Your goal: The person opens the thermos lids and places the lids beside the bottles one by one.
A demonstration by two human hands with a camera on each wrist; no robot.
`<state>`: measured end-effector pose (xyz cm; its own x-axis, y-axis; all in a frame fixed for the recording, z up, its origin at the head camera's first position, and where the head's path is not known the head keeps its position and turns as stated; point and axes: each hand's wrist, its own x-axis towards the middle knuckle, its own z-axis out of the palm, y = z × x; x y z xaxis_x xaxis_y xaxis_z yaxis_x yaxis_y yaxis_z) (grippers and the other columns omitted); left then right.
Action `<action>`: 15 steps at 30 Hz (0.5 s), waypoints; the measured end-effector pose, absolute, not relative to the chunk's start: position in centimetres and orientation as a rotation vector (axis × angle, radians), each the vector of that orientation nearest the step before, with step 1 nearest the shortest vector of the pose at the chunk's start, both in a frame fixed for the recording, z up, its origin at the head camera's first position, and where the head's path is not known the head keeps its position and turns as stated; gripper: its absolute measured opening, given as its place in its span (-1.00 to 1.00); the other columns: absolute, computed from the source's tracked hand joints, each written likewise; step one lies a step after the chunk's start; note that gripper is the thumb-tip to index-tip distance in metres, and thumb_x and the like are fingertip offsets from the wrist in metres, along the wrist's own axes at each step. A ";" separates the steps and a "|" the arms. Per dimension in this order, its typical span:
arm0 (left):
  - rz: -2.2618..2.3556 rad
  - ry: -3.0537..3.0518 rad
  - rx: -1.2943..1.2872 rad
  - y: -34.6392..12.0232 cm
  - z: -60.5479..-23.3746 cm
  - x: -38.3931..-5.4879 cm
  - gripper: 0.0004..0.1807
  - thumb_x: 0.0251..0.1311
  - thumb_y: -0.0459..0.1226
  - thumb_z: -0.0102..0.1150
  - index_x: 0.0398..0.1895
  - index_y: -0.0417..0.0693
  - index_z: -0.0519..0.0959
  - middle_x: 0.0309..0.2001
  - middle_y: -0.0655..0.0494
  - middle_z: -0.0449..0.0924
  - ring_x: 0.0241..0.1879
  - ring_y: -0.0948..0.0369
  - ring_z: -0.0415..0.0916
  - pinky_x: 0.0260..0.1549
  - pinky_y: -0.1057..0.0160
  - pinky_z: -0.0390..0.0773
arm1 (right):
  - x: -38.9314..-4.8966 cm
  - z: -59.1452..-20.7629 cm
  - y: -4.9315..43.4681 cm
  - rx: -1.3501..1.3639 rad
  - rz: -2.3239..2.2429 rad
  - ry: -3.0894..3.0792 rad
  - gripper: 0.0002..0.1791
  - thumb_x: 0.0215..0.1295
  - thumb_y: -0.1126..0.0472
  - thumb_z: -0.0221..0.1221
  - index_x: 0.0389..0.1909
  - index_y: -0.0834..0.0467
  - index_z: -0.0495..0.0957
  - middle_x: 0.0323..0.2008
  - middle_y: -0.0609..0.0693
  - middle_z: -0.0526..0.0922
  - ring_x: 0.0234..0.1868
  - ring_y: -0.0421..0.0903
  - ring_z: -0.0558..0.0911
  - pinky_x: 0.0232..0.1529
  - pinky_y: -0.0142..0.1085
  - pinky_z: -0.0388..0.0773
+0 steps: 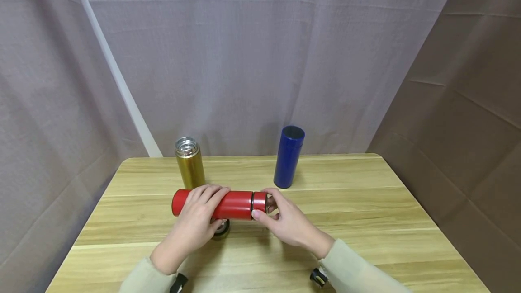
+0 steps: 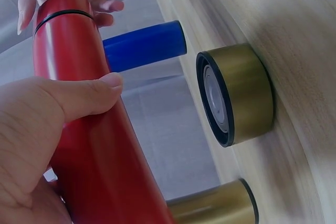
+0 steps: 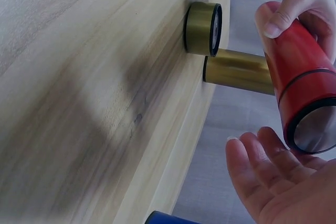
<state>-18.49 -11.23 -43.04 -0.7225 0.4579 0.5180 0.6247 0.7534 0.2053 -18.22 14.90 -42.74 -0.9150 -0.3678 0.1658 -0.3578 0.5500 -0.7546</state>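
Sleeves (image 1: 358, 268): two, pale green, nearest the head camera, one on each forearm.
Red bottle (image 1: 236, 205): held sideways above the worktop (image 1: 374, 220), its cap on with a black ring at the seam; contents hidden.
Gold bottle (image 1: 191, 168): upright behind the left hand, lid off, silver neck bare; what is inside cannot be made out.
Gold lid (image 2: 247, 95): on the worktop below the red bottle, pale lining facing up.
Blue bottle (image 1: 289, 157): standing farther back to the right, dark round top; contents not shown.
Left hand (image 1: 200, 216): wrapped over the red bottle's body, thumb on the near side.
Right hand (image 1: 289, 220): fingers loosely bent and parted around the cap end, not closed on it; contact is unclear.
Count: three bottles, one loose lid, two hands.
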 end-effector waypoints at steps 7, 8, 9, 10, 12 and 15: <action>-0.491 -2.501 -0.822 -11.2 -43.1 -18.5 -0.15 -0.24 -0.24 0.57 0.27 0.03 0.43 0.11 0.05 0.49 0.14 0.00 0.30 0.16 -0.04 0.22 | -18.3 -42.8 15.0 -0.656 -1.393 2.717 -0.40 0.25 -0.26 0.17 0.17 0.00 0.35 -0.20 -0.10 0.57 -0.23 -0.16 0.57 -0.27 -0.32 0.59; -0.491 -2.501 -0.822 -11.2 -43.1 -18.5 -0.15 -0.24 -0.24 0.57 0.26 0.03 0.43 0.11 0.05 0.49 0.14 0.00 0.30 0.16 -0.04 0.22 | -18.3 -42.8 15.0 -0.660 -1.402 2.708 -0.38 0.24 -0.25 0.18 0.18 0.01 0.34 -0.18 -0.09 0.57 -0.22 -0.15 0.58 -0.26 -0.32 0.60; -0.490 -2.502 -0.821 -11.2 -43.1 -18.5 -0.15 -0.24 -0.23 0.57 0.26 0.03 0.43 0.11 0.05 0.49 0.14 0.01 0.30 0.16 -0.04 0.22 | -18.3 -42.8 15.0 -0.668 -1.404 2.704 -0.36 0.23 -0.25 0.20 0.20 0.01 0.33 -0.16 -0.08 0.56 -0.21 -0.15 0.58 -0.26 -0.32 0.60; -0.491 -2.502 -0.821 -11.2 -43.1 -18.5 -0.15 -0.24 -0.23 0.57 0.26 0.02 0.44 0.11 0.05 0.49 0.14 0.00 0.30 0.16 -0.04 0.22 | -18.3 -42.8 15.0 -0.675 -1.406 2.700 -0.33 0.21 -0.24 0.22 0.22 0.02 0.32 -0.15 -0.08 0.56 -0.20 -0.15 0.58 -0.25 -0.32 0.61; -0.491 -2.505 -0.821 -11.2 -43.1 -18.5 -0.15 -0.24 -0.23 0.57 0.27 0.02 0.43 0.11 0.05 0.49 0.14 0.00 0.30 0.16 -0.04 0.22 | -18.3 -42.8 15.1 -0.696 -1.411 2.695 -0.28 0.18 -0.23 0.25 0.26 0.02 0.28 -0.11 -0.08 0.54 -0.17 -0.16 0.58 -0.22 -0.29 0.62; -0.497 -2.511 -0.821 -11.2 -43.2 -18.6 -0.14 -0.24 -0.22 0.58 0.27 0.02 0.43 0.12 0.05 0.49 0.14 0.01 0.30 0.16 -0.04 0.22 | -18.3 -42.8 15.2 -0.746 -1.403 2.703 -0.21 0.14 -0.20 0.31 0.31 -0.01 0.23 -0.05 -0.11 0.51 -0.12 -0.19 0.56 -0.18 -0.25 0.62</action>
